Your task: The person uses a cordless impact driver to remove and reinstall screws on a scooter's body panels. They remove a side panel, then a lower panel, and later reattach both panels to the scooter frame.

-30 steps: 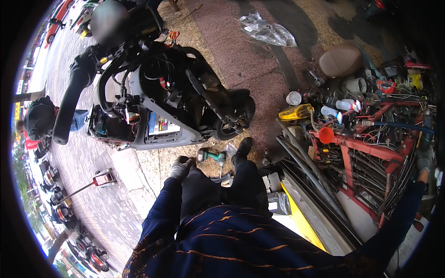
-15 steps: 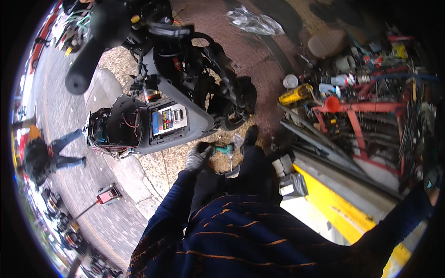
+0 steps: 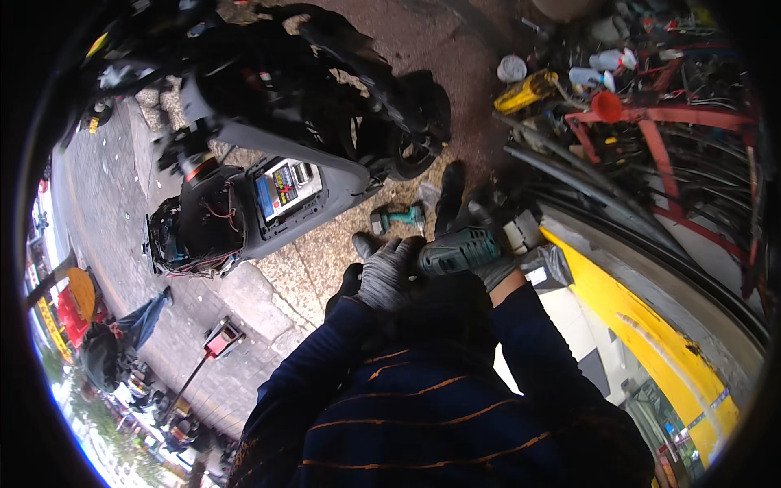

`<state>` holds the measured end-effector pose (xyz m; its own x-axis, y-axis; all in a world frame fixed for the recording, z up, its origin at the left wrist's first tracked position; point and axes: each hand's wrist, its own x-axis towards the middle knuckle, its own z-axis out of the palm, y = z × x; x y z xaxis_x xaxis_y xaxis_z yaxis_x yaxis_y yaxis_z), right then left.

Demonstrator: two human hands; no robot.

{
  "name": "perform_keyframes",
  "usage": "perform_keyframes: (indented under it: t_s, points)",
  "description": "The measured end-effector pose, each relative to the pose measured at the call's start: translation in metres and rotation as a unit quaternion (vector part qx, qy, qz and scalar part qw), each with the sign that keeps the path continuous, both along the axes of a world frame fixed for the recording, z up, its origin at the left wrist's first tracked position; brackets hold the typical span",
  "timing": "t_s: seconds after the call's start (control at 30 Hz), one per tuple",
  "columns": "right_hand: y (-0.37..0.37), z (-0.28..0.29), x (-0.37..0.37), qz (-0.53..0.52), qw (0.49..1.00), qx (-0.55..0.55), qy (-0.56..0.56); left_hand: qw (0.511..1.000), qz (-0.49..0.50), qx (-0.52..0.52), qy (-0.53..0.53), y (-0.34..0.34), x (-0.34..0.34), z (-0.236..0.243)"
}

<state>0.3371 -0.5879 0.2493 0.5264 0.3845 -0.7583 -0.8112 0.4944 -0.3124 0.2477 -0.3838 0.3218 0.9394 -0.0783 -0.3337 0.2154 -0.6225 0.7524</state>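
My right hand (image 3: 499, 272), in a grey glove, grips a teal power tool (image 3: 457, 250) in front of my body. The tool lies sideways, its vented end toward my left. My left hand (image 3: 384, 275), gloved in grey with dark fingertips, is closed beside that end. Whether its fingers touch the tool, or hold something small, is hidden. On the ground beyond lies a second tool, a teal cordless driver (image 3: 400, 218). A partly stripped scooter (image 3: 329, 183) lies across the view, with a battery (image 3: 289, 191) set in its open floor.
To the right stand a red metal rack (image 3: 651, 154), long metal bars (image 3: 598, 199) and a yellow panel (image 3: 602, 285). An orange funnel (image 3: 606, 106) and bottles sit by the rack. On the left pavement are a red floor jack (image 3: 220, 337) and another person (image 3: 114, 350).
My right hand has come in from the far right and now holds the teal power tool. My left hand has moved right toward it. The view has shifted.
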Motion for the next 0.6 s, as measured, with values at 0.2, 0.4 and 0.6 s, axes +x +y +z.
perform_keyframes:
  t_s: [0.2, 0.4, 0.6]
  points:
    - [-0.08, -0.069, 0.001, 0.408, 0.659, -0.4, -0.488, 0.985, -0.005, -0.124, 0.119, -0.016, 0.031, -0.062]
    - [-0.086, -0.112, 0.049, 0.521, 0.683, -0.13, -0.495, 0.958, -0.053, -0.185, 0.212, -0.031, 0.084, -0.122]
    - [-0.074, -0.182, 0.061, 0.39, 0.864, -0.153, -0.279, 0.983, 0.033, -0.036, 0.178, -0.048, 0.11, -0.189]
